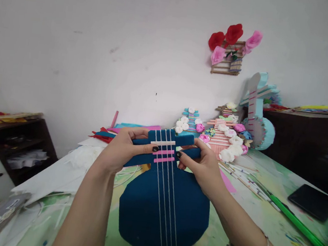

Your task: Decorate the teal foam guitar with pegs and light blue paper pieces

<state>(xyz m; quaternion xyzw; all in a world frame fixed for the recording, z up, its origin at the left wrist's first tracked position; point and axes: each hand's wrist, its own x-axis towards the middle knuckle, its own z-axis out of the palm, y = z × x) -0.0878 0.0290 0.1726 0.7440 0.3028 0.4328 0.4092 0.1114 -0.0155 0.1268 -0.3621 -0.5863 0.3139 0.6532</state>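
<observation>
A dark blue handmade paper instrument (138, 207), shaped like a small lute, is held up in front of me above the table. White strings run down its neck and round body. One white strip and two pink strips (164, 159) cross the neck. My left hand (123, 146) grips the neck from the left, thumb on the front beside the upper pink strip and fingers behind. On the other side my right hand (202, 163) grips the blue pegs and neck edge, its thumb near the pink strips. Fingers behind the neck are partly hidden.
Flower-covered paper instruments (224, 138) stand against the wall, near a larger light-blue one (260, 131). Rolled paper sticks (243, 180), a green tube (295, 223) and a black phone-like slab (312, 201) lie at right. White paper (78, 164) covers the table's left side.
</observation>
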